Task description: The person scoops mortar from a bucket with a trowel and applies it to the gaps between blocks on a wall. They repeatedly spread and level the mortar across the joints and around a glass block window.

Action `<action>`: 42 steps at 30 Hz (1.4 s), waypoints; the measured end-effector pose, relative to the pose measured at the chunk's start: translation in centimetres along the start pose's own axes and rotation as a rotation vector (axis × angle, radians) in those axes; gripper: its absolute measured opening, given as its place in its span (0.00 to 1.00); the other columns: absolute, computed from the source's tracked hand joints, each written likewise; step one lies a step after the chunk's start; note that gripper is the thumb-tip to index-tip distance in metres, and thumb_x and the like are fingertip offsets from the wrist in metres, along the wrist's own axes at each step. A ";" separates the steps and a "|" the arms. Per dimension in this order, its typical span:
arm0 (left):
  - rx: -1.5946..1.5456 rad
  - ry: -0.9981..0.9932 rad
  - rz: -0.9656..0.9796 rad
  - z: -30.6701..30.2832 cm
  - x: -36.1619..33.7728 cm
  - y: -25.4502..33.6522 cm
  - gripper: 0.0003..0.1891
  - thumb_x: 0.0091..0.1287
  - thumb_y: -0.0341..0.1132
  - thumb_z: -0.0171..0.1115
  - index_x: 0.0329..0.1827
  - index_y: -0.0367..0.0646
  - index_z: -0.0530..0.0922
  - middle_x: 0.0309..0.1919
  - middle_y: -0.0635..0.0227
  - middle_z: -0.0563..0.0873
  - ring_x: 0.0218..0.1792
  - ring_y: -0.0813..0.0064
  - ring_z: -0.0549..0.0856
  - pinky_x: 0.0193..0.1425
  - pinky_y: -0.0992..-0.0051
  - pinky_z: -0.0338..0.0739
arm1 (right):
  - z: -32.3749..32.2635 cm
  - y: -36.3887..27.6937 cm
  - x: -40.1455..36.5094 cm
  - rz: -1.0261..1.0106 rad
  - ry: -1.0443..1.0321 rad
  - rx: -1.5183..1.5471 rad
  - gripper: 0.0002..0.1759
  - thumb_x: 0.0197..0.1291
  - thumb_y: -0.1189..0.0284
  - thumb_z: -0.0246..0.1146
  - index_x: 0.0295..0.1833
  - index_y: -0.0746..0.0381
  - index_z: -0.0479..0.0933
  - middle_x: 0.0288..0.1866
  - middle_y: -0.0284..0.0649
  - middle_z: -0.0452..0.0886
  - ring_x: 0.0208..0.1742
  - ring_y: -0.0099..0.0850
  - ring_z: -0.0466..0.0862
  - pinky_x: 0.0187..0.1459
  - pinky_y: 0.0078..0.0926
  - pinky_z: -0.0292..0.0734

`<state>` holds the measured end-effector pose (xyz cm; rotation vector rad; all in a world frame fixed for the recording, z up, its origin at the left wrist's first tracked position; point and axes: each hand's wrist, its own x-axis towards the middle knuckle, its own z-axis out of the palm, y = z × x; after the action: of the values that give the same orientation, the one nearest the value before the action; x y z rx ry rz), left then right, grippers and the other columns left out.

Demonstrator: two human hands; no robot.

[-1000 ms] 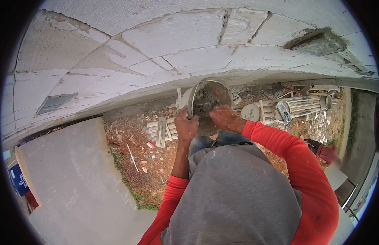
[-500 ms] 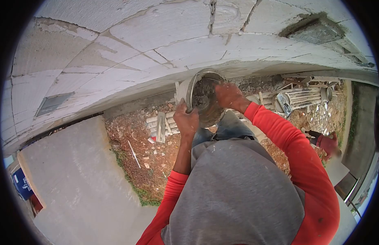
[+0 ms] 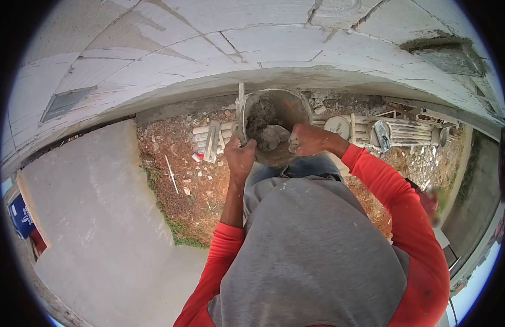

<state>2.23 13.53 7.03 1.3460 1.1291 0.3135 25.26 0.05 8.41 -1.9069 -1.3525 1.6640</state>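
Red sleeves and grey shirt take up the near edge, arms out fwd either side. L hand is curled tight round the L rim of the bucket; R hand is a closed fist at the R rim, on a trowel-like tool, handle mostly hidden. Bucket is dead ahead btwn both hands, mouth facing up at the head; mortar is heaped on its L side, R inner wall mostly bare, so open room there. Hands well apart across the mouth. Jeans just below bucket's near edge

Past that: pale post close by bucket's L edge; plank on poles to L; round lid w/ more poles to R. Rubble ground runs L to a grass edge, then wide bare slab. Far R, another person, partly hidden by R sleeve. Block wall spans the top; can't tell if bucket's far rim touches it
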 end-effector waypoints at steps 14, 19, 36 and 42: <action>0.038 0.002 0.204 1.0 1.6 0.2 0.14 0.63 0.25 0.65 0.50 0.28 0.89 0.38 0.63 0.93 0.41 0.77 0.88 0.49 0.72 0.83 | -0.2 -1.5 2.2 -0.049 0.506 -0.511 0.10 0.56 0.71 0.70 0.41 0.66 0.88 0.43 0.54 0.91 0.48 0.53 0.92 0.55 0.49 0.86; 0.175 0.007 0.142 1.5 1.4 3.8 0.14 0.62 0.24 0.64 0.49 0.28 0.90 0.39 0.64 0.94 0.38 0.77 0.87 0.49 0.71 0.82 | 1.8 -3.2 -2.0 -0.037 0.273 -0.370 0.12 0.57 0.69 0.71 0.41 0.68 0.87 0.42 0.57 0.91 0.48 0.55 0.92 0.55 0.51 0.85; 0.213 0.043 0.257 -0.3 2.7 2.7 0.13 0.59 0.25 0.67 0.46 0.26 0.87 0.38 0.56 0.93 0.40 0.68 0.89 0.51 0.65 0.83 | 4.4 -3.5 0.1 -0.171 0.426 -0.496 0.08 0.56 0.69 0.70 0.37 0.62 0.89 0.44 0.51 0.92 0.54 0.47 0.92 0.61 0.47 0.84; 0.118 0.046 0.194 0.2 1.3 2.7 0.15 0.60 0.22 0.66 0.50 0.28 0.88 0.43 0.61 0.93 0.43 0.71 0.88 0.54 0.69 0.82 | 3.9 -0.6 1.0 -0.062 0.447 -0.535 0.09 0.57 0.71 0.70 0.40 0.64 0.88 0.43 0.52 0.91 0.53 0.51 0.91 0.60 0.47 0.85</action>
<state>4.10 15.15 8.70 1.5638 1.0700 0.4261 21.44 -0.28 7.02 -2.2980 -1.7387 0.8072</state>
